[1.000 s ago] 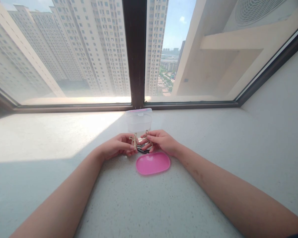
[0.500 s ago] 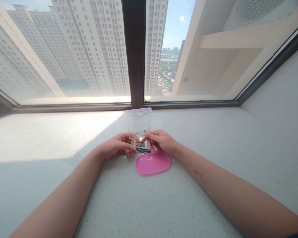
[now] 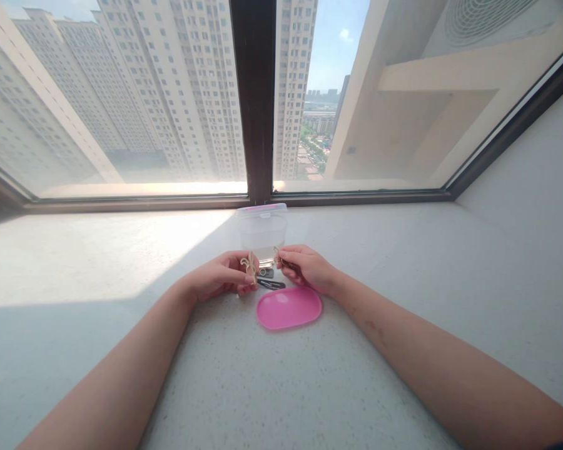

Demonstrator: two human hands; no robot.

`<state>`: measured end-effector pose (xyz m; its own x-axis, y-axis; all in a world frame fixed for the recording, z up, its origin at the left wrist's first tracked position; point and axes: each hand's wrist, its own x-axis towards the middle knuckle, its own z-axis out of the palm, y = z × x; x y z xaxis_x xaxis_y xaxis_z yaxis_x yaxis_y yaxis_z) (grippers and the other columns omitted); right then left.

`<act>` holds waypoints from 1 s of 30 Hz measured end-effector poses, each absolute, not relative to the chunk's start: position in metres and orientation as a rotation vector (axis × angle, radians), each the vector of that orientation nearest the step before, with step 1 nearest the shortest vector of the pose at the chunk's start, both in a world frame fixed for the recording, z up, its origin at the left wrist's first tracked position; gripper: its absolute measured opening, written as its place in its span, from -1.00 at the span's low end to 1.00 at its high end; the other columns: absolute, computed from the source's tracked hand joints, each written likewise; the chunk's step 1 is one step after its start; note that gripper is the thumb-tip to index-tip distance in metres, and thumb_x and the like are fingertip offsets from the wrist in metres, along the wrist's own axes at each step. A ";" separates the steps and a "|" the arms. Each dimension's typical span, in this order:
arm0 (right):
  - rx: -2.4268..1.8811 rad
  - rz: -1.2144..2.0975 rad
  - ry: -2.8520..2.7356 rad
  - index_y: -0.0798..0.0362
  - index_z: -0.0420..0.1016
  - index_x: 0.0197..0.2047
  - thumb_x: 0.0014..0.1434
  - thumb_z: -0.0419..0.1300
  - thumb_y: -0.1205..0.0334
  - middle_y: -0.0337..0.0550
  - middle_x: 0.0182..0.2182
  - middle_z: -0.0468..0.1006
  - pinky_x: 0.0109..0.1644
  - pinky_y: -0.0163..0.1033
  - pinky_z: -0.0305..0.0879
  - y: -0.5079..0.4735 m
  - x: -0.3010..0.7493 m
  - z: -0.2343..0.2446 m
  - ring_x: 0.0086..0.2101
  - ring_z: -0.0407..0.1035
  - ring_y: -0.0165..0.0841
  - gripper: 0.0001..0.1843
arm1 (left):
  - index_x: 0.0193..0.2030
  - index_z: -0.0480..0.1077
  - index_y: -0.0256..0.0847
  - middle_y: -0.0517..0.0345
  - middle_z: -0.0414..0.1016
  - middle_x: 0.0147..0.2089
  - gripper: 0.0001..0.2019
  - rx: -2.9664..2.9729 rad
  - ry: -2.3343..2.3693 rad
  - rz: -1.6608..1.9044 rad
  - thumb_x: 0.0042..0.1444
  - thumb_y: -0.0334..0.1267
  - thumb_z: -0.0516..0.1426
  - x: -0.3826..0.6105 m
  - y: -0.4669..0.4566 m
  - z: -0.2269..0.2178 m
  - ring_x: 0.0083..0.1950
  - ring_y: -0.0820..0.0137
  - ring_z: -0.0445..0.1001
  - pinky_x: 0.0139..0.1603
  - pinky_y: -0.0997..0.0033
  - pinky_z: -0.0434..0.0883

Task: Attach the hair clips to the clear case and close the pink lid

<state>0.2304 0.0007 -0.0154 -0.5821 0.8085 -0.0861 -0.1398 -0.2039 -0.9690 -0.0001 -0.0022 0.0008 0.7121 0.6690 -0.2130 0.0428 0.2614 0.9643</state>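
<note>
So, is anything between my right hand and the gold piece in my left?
A black hair clip, a grey piece and some gold bits show in the gap between your right hand and the gold piece in your left hand. They look lower than both hands, so probably nothing visible blocks the direct way.

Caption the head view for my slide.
Left hand and right hand hold gold clips near a pink tray by the window.
</note>
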 end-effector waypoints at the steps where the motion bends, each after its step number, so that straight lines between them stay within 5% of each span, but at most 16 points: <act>1: -0.803 1.866 -1.376 0.10 0.30 -0.44 0.18 0.11 0.07 -0.39 -0.71 0.16 -0.68 -0.42 -0.17 0.000 0.230 -0.015 -0.72 -0.06 -0.57 -0.71 | -0.22 0.33 -0.28 0.10 0.45 -0.41 -0.78 1.253 0.683 0.474 -0.01 -0.37 0.23 0.000 -0.002 0.001 -0.47 0.51 0.35 -0.44 0.52 0.24; 11: -0.688 1.891 -1.360 0.04 0.07 -0.51 0.24 -0.02 0.03 -0.42 -0.71 0.01 -0.63 -0.35 -0.12 0.001 0.231 -0.015 -0.74 0.02 -0.52 -0.64 | -0.26 0.33 -0.30 0.23 0.34 -0.51 -0.80 1.310 0.653 0.458 -0.05 -0.40 0.22 0.003 -0.004 0.005 -0.54 0.57 0.21 -0.52 0.53 0.07; 19: -0.558 1.998 -1.324 0.04 0.08 -0.48 0.00 -0.01 0.27 -0.40 -0.70 0.03 -0.61 -0.34 -0.14 0.001 0.235 -0.013 -0.73 0.00 -0.51 -0.90 | -0.18 0.33 -0.30 0.22 0.36 -0.48 -0.77 1.312 0.663 0.457 -0.02 -0.40 0.20 0.003 -0.002 0.003 -0.53 0.57 0.23 -0.51 0.54 0.09; 30: -0.594 1.944 -1.349 0.04 0.07 -0.51 0.05 -0.02 0.32 -0.41 -0.72 0.02 -0.62 -0.33 -0.17 0.000 0.233 -0.012 -0.74 -0.04 -0.52 -0.86 | -0.28 0.30 -0.29 0.24 0.35 -0.51 -0.79 1.301 0.675 0.453 -0.03 -0.36 0.23 0.004 -0.003 0.004 -0.54 0.57 0.22 -0.51 0.53 0.08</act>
<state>0.2334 -0.0003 -0.0122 -0.6591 0.7519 0.0152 -0.2771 -0.2241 -0.9343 0.0043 -0.0026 0.0045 0.7295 0.6545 -0.1988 0.0646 0.2234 0.9726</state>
